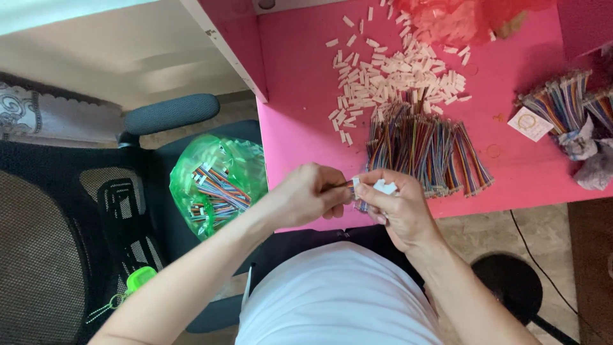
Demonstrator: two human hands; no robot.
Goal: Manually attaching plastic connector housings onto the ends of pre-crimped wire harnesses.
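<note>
Head view: left hand [306, 195] pinches a thin wire [336, 186], right hand [396, 207] grips a white connector [385, 186], near the pink table [306, 121] edge.

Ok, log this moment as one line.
left hand: pinching wire end | right hand: holding white connector | pink table: wire bundle, connector pile | green bag on chair

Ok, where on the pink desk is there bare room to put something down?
Bare pink desk lies left of the white connector pile, up to the desk's left edge. A smaller patch lies between the wire bundle and the banded bundles. The middle is crowded, and both hands fill the front edge.
</note>
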